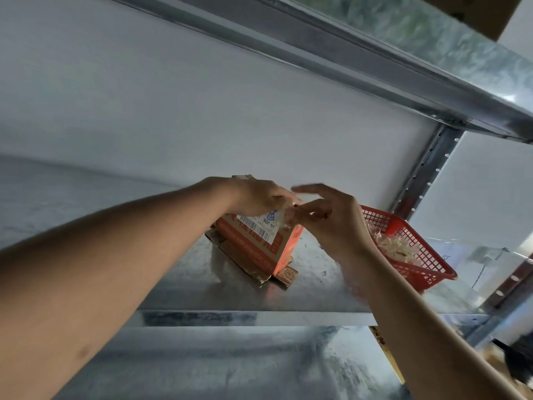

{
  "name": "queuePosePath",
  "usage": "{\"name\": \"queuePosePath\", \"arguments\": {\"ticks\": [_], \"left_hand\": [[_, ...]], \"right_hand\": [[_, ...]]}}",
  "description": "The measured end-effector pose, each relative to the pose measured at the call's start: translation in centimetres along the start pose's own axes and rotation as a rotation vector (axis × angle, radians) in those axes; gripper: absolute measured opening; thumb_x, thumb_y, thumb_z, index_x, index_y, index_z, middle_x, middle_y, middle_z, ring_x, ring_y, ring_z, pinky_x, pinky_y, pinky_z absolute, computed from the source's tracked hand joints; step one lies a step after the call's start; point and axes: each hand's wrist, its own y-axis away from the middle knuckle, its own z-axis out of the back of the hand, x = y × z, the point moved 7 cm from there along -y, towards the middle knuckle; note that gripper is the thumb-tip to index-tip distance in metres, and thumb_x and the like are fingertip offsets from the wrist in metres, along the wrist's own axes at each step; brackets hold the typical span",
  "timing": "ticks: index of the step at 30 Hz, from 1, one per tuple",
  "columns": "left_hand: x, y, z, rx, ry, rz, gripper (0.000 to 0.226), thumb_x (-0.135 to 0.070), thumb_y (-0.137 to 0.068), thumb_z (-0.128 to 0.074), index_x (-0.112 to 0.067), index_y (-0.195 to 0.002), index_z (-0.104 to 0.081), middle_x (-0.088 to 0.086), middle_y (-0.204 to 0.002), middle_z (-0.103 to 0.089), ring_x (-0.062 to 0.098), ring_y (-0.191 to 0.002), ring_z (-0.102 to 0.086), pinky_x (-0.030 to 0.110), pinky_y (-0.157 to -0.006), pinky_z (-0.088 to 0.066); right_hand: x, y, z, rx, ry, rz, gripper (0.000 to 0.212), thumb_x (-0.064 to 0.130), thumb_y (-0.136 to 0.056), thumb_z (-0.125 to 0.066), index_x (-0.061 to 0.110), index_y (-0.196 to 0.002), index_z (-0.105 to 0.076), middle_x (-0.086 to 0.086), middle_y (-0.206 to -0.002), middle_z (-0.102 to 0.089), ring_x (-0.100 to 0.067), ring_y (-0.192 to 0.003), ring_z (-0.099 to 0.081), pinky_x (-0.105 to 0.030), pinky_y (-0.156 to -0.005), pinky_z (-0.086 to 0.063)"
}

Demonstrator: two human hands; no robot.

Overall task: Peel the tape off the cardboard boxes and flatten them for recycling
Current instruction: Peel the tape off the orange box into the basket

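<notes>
Two bare forearms reach from the near edge over a galvanized metal shelf (pixel 184 287) to a small brown-and-orange cardboard box (pixel 259 243) standing at its middle. Its white barcode label (pixel 261 225) reads "J4-J06". The left hand (pixel 256 196) grips the box top, fingers curled. The right hand (pixel 328 215) pinches clear tape (pixel 284 216) at the top corner, remaining fingers spread. Farther right sits a red plastic mesh basket (pixel 415 249) holding crumpled tape scraps (pixel 395 245).

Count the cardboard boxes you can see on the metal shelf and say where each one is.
1. A single cardboard box stands on the metal shelf, left of the red basket, under both hands. Others may lie out of view.
</notes>
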Motion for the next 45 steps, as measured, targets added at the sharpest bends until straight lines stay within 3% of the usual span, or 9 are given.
{"name": "queuePosePath", "arguments": {"ticks": [5, 9, 13, 16, 20, 28, 34, 39, 45], "left_hand": [[-0.2, 0.2, 0.2, -0.002, -0.045, 0.008, 0.032, -0.046, -0.111, -0.028, -0.042, -0.113, -0.059, -0.014, -0.116, -0.068, 0.008, -0.110, -0.057, 0.039, -0.094, -0.041], [0.0, -0.3, 0.4, -0.028, -0.034, 0.004, 0.032, -0.036, -0.110, -0.032, -0.025, -0.103, -0.062, -0.006, -0.101, -0.067, 0.011, -0.099, -0.058, 0.033, -0.076, -0.035], [0.1, -0.8, 0.3, -0.010, 0.020, 0.003, 0.035, -0.037, -0.111, -0.030, -0.032, -0.092, -0.058, -0.019, -0.088, -0.060, 0.001, -0.089, -0.053, 0.031, -0.078, -0.034], [0.3, -0.8, 0.1, 0.003, 0.082, 0.011, 0.035, -0.038, -0.112, -0.030, -0.036, -0.100, -0.063, -0.025, -0.097, -0.059, 0.006, -0.108, -0.052, 0.030, -0.088, -0.032], [0.6, -0.4, 0.0, -0.031, -0.060, -0.029, 0.043, -0.050, -0.110, -0.023, -0.048, -0.144, -0.048, -0.019, -0.143, -0.057, 0.011, -0.139, -0.043, 0.039, -0.110, -0.033], [1.3, -0.5, -0.6, -0.103, 0.043, -0.136, 0.042, -0.055, -0.108, -0.031, -0.044, -0.140, -0.056, -0.012, -0.152, -0.051, 0.012, -0.145, -0.040, 0.036, -0.117, -0.028], [1.7, -0.5, -0.8, -0.066, 0.058, -0.118, 0.042, -0.046, -0.111, -0.032, -0.044, -0.150, -0.047, -0.014, -0.163, -0.037, 0.010, -0.154, -0.025, 0.045, -0.127, -0.019], [1.5, -0.4, -0.7, -0.057, 0.066, -0.124, 0.040, -0.047, -0.111, -0.030, -0.052, -0.145, -0.050, -0.017, -0.161, -0.038, 0.009, -0.152, -0.026, 0.044, -0.125, -0.018], [0.7, -0.5, -0.6, -0.088, 0.104, -0.134, 0.056, -0.082, -0.089, -0.042, -0.056, -0.136, -0.056, -0.025, -0.142, -0.053, 0.008, -0.135, -0.046, 0.047, -0.117, -0.034]], "right_hand": [[1.6, 0.5, -1.3, -0.046, 0.384, 0.384, 0.018, 0.015, -0.088, -0.079, 0.023, -0.104, -0.083, 0.007, -0.109, -0.060, 0.010, -0.067, -0.053, 0.000, -0.067, -0.043], [1.4, 1.0, -2.5, 0.073, 0.537, 0.441, 0.022, 0.032, -0.085, -0.081, 0.020, -0.104, -0.081, 0.003, -0.106, -0.053, -0.011, -0.086, -0.060, -0.022, -0.071, -0.057], [1.5, 1.3, -2.7, -0.027, 0.630, 0.440, 0.010, 0.021, -0.087, -0.080, 0.017, -0.096, -0.078, 0.003, -0.097, -0.055, -0.016, -0.083, -0.060, -0.037, -0.064, -0.061], [1.5, 1.5, -3.0, -0.099, 0.608, 0.443, 0.020, 0.019, -0.099, -0.059, 0.007, -0.092, -0.074, -0.002, -0.094, -0.058, -0.021, -0.075, -0.063, -0.041, -0.056, -0.059], [0.7, 1.4, -2.7, -0.100, 0.379, 0.354, 0.018, 0.006, -0.099, -0.055, 0.008, -0.092, -0.072, -0.001, -0.100, -0.056, -0.019, -0.076, -0.065, -0.037, -0.066, -0.058], [-1.7, 1.2, -3.2, 0.039, -0.055, 0.112, 0.016, 0.008, -0.099, -0.065, 0.017, -0.089, -0.073, 0.010, -0.102, -0.056, -0.014, -0.091, -0.068, -0.042, -0.080, -0.059], [-1.8, 2.8, -3.4, 0.129, -0.442, 0.160, 0.017, 0.015, -0.100, -0.059, 0.012, -0.101, -0.076, -0.010, -0.114, -0.056, -0.025, -0.113, -0.061, -0.038, -0.097, -0.055], [-1.9, 3.2, -1.8, 0.019, -0.562, 0.032, 0.014, 0.016, -0.099, -0.063, 0.003, -0.096, -0.069, -0.008, -0.081, -0.069, -0.023, -0.073, -0.065, -0.034, -0.068, -0.055], [-4.2, 3.2, -0.4, -0.218, -0.570, -0.147, 0.008, 0.011, -0.094, -0.072, 0.009, -0.100, -0.077, -0.008, -0.082, -0.078, -0.024, -0.076, -0.077, -0.033, -0.071, -0.063]]}}
